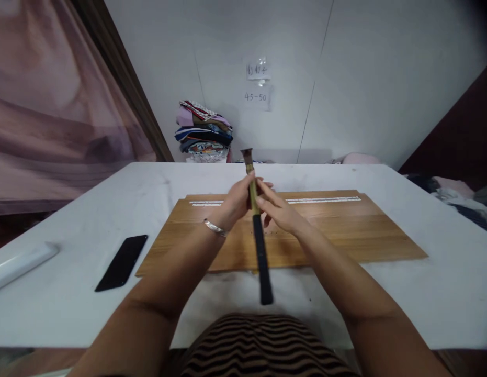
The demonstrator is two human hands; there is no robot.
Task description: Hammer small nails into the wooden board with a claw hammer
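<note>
left hand [239,199] clamping its fingers around the upper handle of a hammer [259,233], right hand [281,210] touching it there, its finger closure hard to tell, wooden board [349,230] lying beneath the fingers, phone [122,263] resting left of them on the white surface [443,293]

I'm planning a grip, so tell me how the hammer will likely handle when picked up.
The hammer would likely feel top-heavy, since its head looks like dark metal. Its long, straight handle seems stiff. The black grip looks matte, so it probably won't slip.
</note>
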